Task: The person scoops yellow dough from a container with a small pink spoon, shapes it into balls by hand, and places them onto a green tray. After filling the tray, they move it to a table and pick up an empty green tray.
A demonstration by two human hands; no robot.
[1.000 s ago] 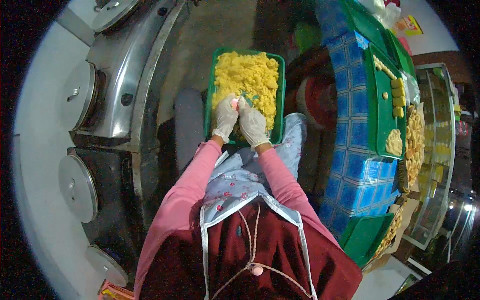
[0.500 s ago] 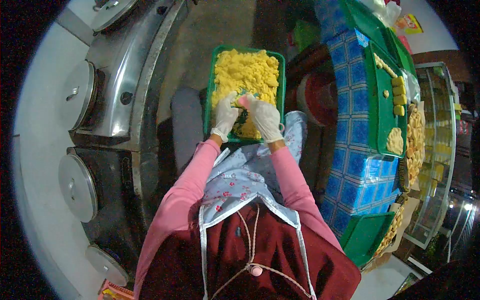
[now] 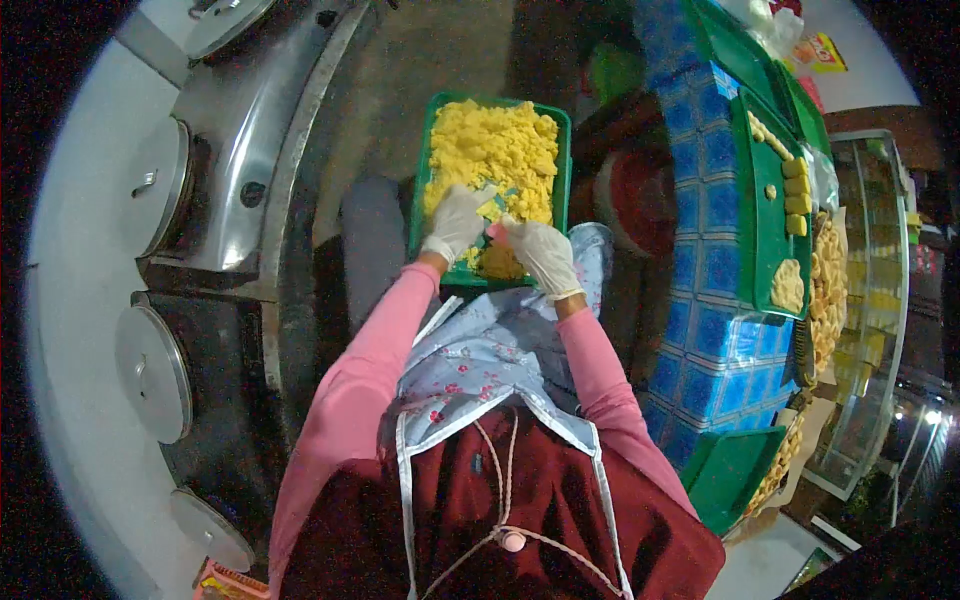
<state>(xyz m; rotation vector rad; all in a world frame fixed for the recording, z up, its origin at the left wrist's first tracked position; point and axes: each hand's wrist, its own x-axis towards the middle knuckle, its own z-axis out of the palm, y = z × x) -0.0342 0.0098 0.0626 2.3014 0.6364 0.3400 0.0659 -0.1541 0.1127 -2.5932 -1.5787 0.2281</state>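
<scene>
Head cam: yellow crumble heaped in green tray, 12 o'clock. Left hand, tray's 7–8 o'clock, curled, hold unclear; right hand, 5 o'clock corner, pinches pink piece. Floor beyond 12 rim; steel counter 10, blue counter 3.

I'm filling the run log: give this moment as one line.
left hand: at yellow crumbly mass | right hand: holding pink object | mass: in green tray

Pale wall at left, grey floor, blue-checked counter, glass cabinet, bright light at right
</scene>
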